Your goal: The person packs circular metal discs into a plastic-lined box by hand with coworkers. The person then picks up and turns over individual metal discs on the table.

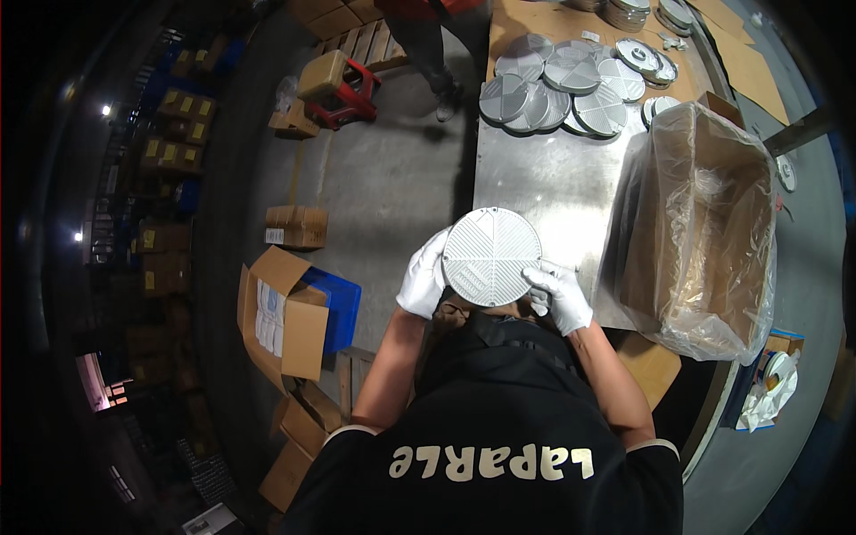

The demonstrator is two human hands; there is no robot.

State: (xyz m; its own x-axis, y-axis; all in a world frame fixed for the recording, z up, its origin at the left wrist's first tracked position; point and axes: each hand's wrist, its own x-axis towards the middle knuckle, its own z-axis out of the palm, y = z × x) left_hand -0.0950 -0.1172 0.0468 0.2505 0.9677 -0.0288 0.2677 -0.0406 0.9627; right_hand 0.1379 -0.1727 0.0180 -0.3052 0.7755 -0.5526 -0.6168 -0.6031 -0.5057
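Note:
Between my two white-gloved hands is a round, light-grey disc (pixel 493 254) with ribbed segments, its patterned face turned up. My left hand (pixel 423 275) grips its left rim, the fingers partly hidden behind it. At the lower right edge my right hand (pixel 560 294) pinches it, thumb on the face. The disc is held over the near left edge of the metal table (pixel 544 183). Farther back on that table lies a heap of similar grey discs (pixel 571 71), overlapping one another.
A carton lined with clear plastic (pixel 700 236) stands on the table's right. Left on the floor are an open carton with white contents (pixel 281 312), a blue crate (pixel 343 308), a small carton (pixel 296 226) and a red stool (pixel 343 94). Another person's legs (pixel 428 45) show behind.

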